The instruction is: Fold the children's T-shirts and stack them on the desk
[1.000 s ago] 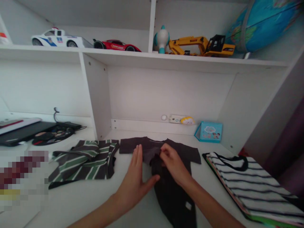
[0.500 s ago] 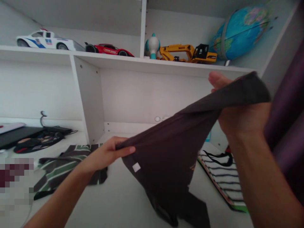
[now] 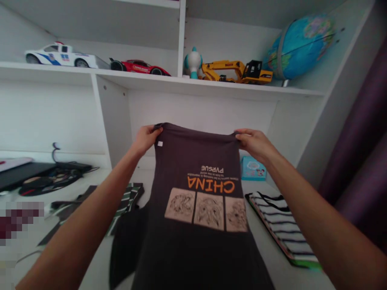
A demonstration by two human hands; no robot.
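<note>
A dark grey T-shirt [image 3: 196, 229] hangs upside down in front of me, its hem at the top. Orange letters and three beige picture panels show on it. My left hand [image 3: 147, 137] is closed on the hem's left corner, beside a small white tag. My right hand [image 3: 254, 143] is closed on the hem's right corner. Both hands are raised above the white desk [image 3: 99, 268], and the shirt's lower part drapes down toward me.
A green-striped garment [image 3: 125, 199] lies on the desk at left. A black-and-white striped shirt [image 3: 279, 225] lies folded at right, beside a small blue box [image 3: 252, 169]. Dark cables [image 3: 51, 179] sit far left. Toy cars, a yellow excavator [image 3: 236, 72] and a globe [image 3: 298, 46] stand on the shelf.
The dark T-shirt was lying on the desk under my hands. I lifted it, turned it over, and now hold it stretched out by the hem with the print facing me.
</note>
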